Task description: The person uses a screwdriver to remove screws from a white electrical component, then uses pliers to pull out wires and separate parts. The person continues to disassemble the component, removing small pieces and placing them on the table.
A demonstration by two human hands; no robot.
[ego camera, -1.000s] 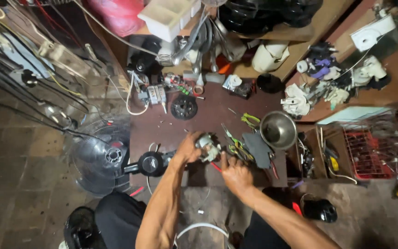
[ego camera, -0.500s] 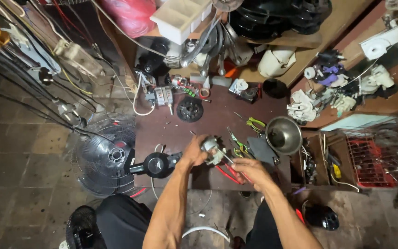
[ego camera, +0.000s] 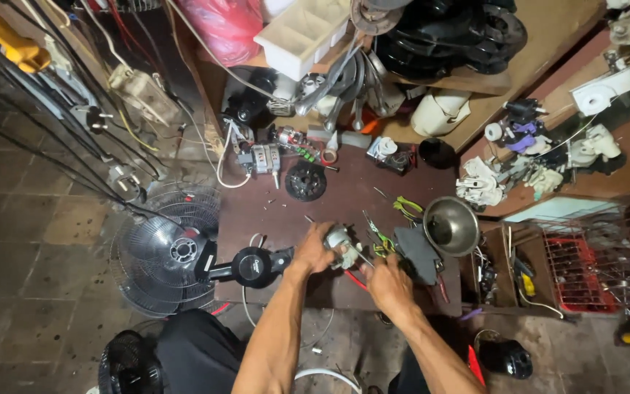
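Both hands' fingers (ego camera: 327, 241) close around the small motor (ego camera: 342, 240).

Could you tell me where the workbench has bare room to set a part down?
Bare maroon top lies between the black round disc, the metal bowl and the hands. The back edge and the right side by the pliers are crowded.

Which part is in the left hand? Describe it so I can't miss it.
On the dark red bench, look at the near edge, right of the black fan housing. The left hand grips a small silvery motor. It is the only pale metal piece between both hands.
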